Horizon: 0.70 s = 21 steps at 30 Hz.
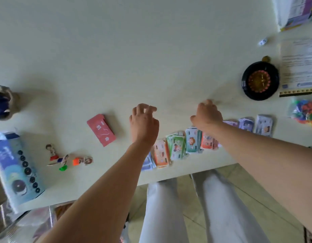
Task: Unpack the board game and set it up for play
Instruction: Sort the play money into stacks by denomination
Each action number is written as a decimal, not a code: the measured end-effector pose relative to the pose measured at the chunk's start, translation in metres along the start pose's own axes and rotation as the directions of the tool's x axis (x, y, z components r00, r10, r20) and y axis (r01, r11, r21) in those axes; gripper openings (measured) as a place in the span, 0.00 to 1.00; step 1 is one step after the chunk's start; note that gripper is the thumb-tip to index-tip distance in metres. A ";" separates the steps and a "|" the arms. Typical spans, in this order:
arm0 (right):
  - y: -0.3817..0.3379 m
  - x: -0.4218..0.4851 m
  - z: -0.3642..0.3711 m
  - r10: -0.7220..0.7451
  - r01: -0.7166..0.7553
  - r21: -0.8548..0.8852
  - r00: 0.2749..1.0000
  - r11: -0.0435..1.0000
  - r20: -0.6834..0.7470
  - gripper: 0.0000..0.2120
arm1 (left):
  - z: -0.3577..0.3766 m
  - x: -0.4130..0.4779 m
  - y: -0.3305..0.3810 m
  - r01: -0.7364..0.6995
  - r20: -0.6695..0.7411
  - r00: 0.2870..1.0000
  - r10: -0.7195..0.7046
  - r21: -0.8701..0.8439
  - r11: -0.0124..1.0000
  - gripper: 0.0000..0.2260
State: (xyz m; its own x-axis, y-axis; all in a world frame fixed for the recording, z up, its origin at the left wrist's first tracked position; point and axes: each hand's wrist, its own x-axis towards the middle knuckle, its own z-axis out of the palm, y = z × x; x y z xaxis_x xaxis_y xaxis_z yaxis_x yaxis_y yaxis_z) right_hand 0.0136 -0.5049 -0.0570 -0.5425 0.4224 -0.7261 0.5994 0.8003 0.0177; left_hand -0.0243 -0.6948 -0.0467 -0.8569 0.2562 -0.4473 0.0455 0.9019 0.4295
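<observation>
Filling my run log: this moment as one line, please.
left hand: open, empty | right hand: open | play money stacks: row along table near edge | roulette wheel: right side

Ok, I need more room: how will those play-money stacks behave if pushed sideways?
Likely floppy and light: the play-money stacks look like loose thin notes, already fanned, so a push probably scatters them. Near the table edge, some might slide off.

free: centre of table (134, 50) | obstacles: money stacks (178, 146) near edge, roulette wheel (259, 80) right
</observation>
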 end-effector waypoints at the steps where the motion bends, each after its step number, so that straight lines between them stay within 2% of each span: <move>1: -0.006 0.000 -0.003 -0.017 0.018 0.032 0.999 0.999 -0.028 0.21 | -0.007 -0.002 -0.011 0.048 -0.078 0.996 -0.047 0.007 0.999 0.19; 3: -0.031 -0.002 -0.002 -0.140 0.146 0.078 0.987 0.986 -0.075 0.20 | -0.021 -0.008 -0.041 0.190 -0.219 0.958 -0.185 0.002 0.982 0.21; 5: -0.059 -0.009 0.002 -0.281 0.288 0.129 0.957 0.949 -0.067 0.20 | -0.030 -0.013 -0.066 0.331 -0.294 0.895 -0.335 -0.064 0.941 0.21; 7: -0.085 -0.018 0.010 -0.400 0.400 0.167 0.916 0.901 -0.040 0.21 | -0.034 -0.017 -0.086 0.445 -0.305 0.827 -0.473 -0.159 0.881 0.19; 10: -0.123 -0.031 0.026 -0.541 0.534 0.194 0.841 0.823 -0.017 0.20 | -0.031 -0.022 -0.116 0.583 -0.222 0.728 -0.648 -0.297 0.756 0.22; 14: -0.163 -0.037 0.041 -0.647 0.633 0.185 0.762 0.752 0.025 0.21 | -0.021 -0.027 -0.135 0.612 -0.093 0.699 -0.710 -0.436 0.660 0.24; 21: -0.221 -0.029 0.052 -0.766 0.762 0.081 0.637 0.642 0.083 0.29 | -0.015 -0.018 -0.150 0.594 -0.065 0.687 -0.724 -0.522 0.612 0.22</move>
State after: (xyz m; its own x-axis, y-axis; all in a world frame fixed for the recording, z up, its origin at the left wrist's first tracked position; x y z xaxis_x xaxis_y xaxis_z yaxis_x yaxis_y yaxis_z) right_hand -0.0725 -0.7163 -0.0760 -0.7563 -0.3792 -0.5332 0.0193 0.8016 -0.5975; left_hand -0.0230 -0.8403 -0.0915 -0.6553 -0.4993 -0.5668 -0.7496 0.5223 0.4066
